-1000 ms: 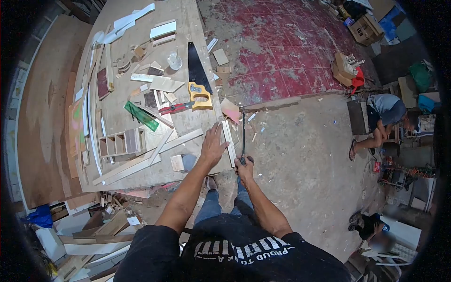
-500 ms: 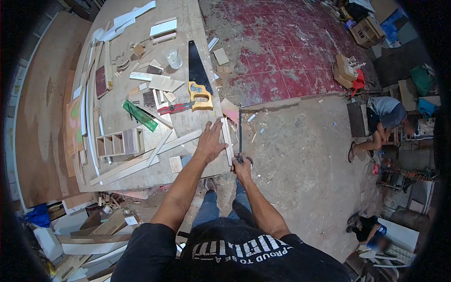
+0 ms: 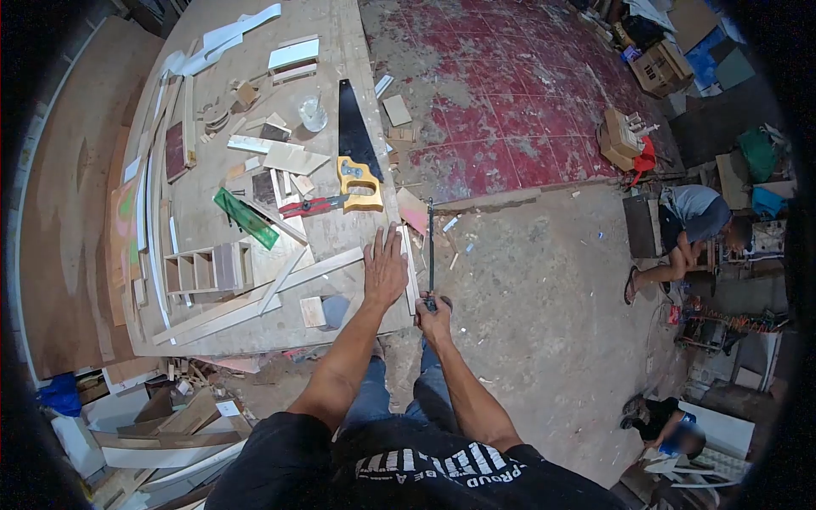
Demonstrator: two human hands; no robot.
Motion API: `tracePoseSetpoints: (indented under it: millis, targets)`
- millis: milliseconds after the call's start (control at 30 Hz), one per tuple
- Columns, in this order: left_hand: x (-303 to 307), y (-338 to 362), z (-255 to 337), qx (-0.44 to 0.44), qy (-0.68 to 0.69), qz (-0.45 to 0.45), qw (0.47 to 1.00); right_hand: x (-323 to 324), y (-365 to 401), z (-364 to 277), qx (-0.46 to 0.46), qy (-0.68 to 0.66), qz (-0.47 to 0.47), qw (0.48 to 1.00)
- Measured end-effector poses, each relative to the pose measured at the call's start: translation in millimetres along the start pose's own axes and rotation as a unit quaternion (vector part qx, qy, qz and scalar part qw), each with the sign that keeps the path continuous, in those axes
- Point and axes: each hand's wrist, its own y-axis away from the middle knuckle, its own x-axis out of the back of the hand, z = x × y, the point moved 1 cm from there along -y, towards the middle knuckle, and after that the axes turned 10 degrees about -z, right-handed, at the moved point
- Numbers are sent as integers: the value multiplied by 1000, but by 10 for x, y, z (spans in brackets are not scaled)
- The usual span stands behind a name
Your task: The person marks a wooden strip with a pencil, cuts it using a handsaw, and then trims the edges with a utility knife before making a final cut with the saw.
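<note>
My left hand (image 3: 386,274) lies flat on the wooden worktable (image 3: 344,231), fingers stretched forward, its edge against a pale wood strip (image 3: 410,270) along the table's right side. In my right hand (image 3: 434,320), closed round the dark handle, is a hacksaw (image 3: 431,251). Seen edge-on, its slim black frame points away from me, just off the table edge. Beyond my left hand lie a handsaw (image 3: 360,185) with a yellow handle and a red-handled tool (image 3: 313,206) like pliers or a clamp. A long wood batten (image 3: 319,270) runs left of that hand.
A small compartmented wooden box (image 3: 208,269), a green piece (image 3: 245,218), a clear jar (image 3: 312,113) and several offcuts lie on the table. Scrap wood (image 3: 170,438) is piled at lower left. Two people (image 3: 695,212) sit low at the right, beyond the concrete floor (image 3: 544,280).
My view has shifted slightly. The left hand's fingers have drawn closer together, and its thumb no longer reaches out over the strip. The hacksaw stays beside the table edge in my right hand.
</note>
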Motion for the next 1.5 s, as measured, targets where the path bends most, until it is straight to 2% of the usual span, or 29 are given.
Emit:
tracePoseSetpoints:
  millis: [67,133,167,233,267,367,433,467,533,767,1133,1500]
  targets:
    - [-88,-4,-19,-1,6,6,1000,55,-25,69,7,29,2,1000]
    - [-106,-12,-34,8,0,7,1000,78,-45,110,89,150,37,984]
    - [-116,-18,-36,9,3,3,1000,133,-13,141,84,152,38,984]
    - [-118,-32,-36,14,-20,6,1000,121,266,-283,62,288,88,952]
    - [-123,-35,-43,14,-20,4,1000,94,365,-405,61,288,88,952]
    - [-137,-31,-56,15,-24,-3,1000,24,531,-579,111,363,82,922]
    - [-146,-40,-62,16,-22,-6,1000,-31,588,-618,218,405,97,883]
    - [-149,-41,-67,16,-20,-5,1000,-39,595,-639,219,406,97,882]
    - [-166,-34,-80,13,-18,1,1000,-68,610,-689,153,397,51,904]
    - [-168,-33,-88,13,-24,-12,1000,-184,774,-900,183,444,44,876]
    - [-153,-28,-95,11,-33,1,999,-286,900,-925,110,514,3,851]
    - [-117,-32,-91,11,-20,-2,1000,-431,809,-1061,108,541,23,834]
